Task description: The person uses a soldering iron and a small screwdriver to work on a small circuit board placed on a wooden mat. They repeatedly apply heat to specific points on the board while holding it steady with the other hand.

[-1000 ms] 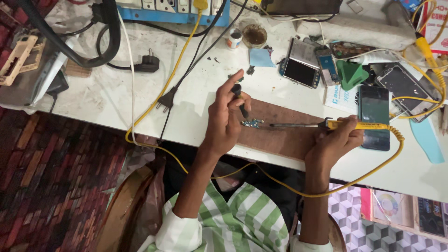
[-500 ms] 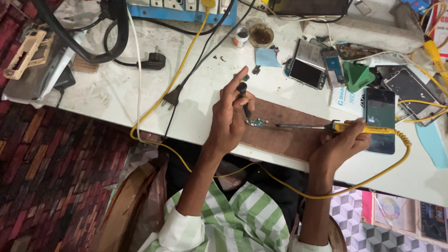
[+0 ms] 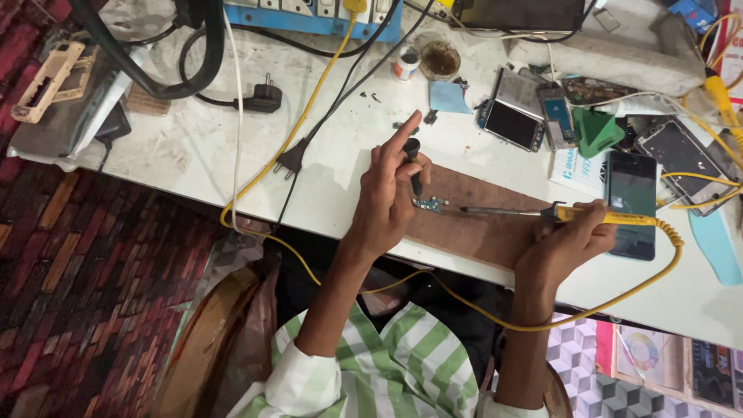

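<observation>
My left hand [image 3: 389, 186] grips a thin black tool [image 3: 414, 166] upright, its tip pressing on a small blue circuit board [image 3: 430, 204] that lies on a brown work mat [image 3: 495, 224]. The index finger of that hand sticks up. My right hand [image 3: 569, 240] holds a yellow-handled soldering iron [image 3: 542, 213] lying nearly level, its metal tip pointing left and ending just right of the small board. A yellow coiled cable [image 3: 658, 267] runs from the iron's handle round under the table edge.
On the white table [image 3: 193, 155] lie several opened phones [image 3: 515, 112], a dark phone [image 3: 631, 203], a green stand [image 3: 596, 131], small jars [image 3: 441, 58], a blue power strip [image 3: 309, 15] and black plugs [image 3: 263, 97]. A patterned brick-red floor [image 3: 77, 294] lies to the left.
The view has shifted slightly. My left hand's index finger has straightened upward, and both hands stay over the small board with the iron tip close to it.
</observation>
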